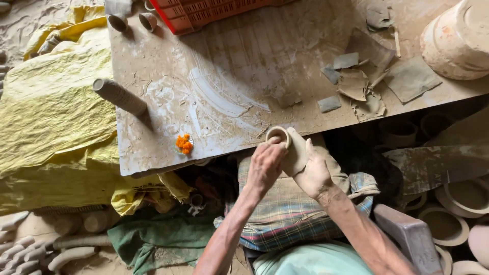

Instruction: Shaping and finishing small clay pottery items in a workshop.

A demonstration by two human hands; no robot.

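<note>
My left hand [265, 165] and my right hand [313, 175] both hold a small wet clay cup [289, 145] at the near edge of a clay-smeared work board [229, 81]. The cup lies on its side, its open mouth turned to the left. Fingers of the left hand press at the rim. The right hand wraps the cup's body from the right and below. A plaid cloth [290, 209] covers my lap beneath the hands.
A stack of clay cups [119, 95] lies on the board's left. An orange flower [184, 144] sits near the front edge. Flat clay scraps [356, 84], a red crate [204, 12], a large pot [456, 38], yellow sheeting [51, 112], clay rings [448, 224].
</note>
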